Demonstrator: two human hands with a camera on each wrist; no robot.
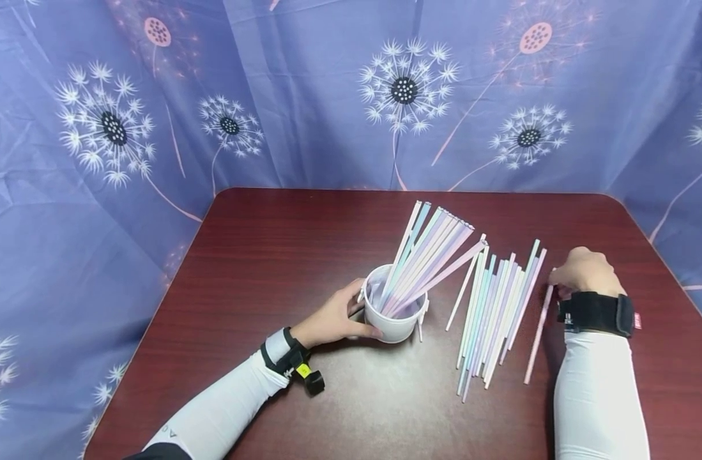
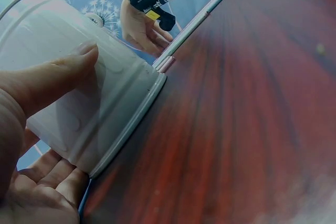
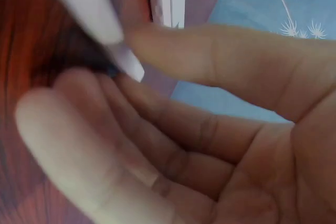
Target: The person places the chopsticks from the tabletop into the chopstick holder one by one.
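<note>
1. Fingers of the left hand [image 1: 332, 317] curl around the white cup [image 1: 392, 317] of straws, mid-table.
2. Right hand [image 1: 583, 271] pinches the far tip of a pink straw [image 1: 538, 337], right of the loose straws [image 1: 494, 313].

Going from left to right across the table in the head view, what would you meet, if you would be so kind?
Left hand → white cup holding pastel sticks → loose pile of pastel sticks lying flat → single pink stick → right hand.
</note>
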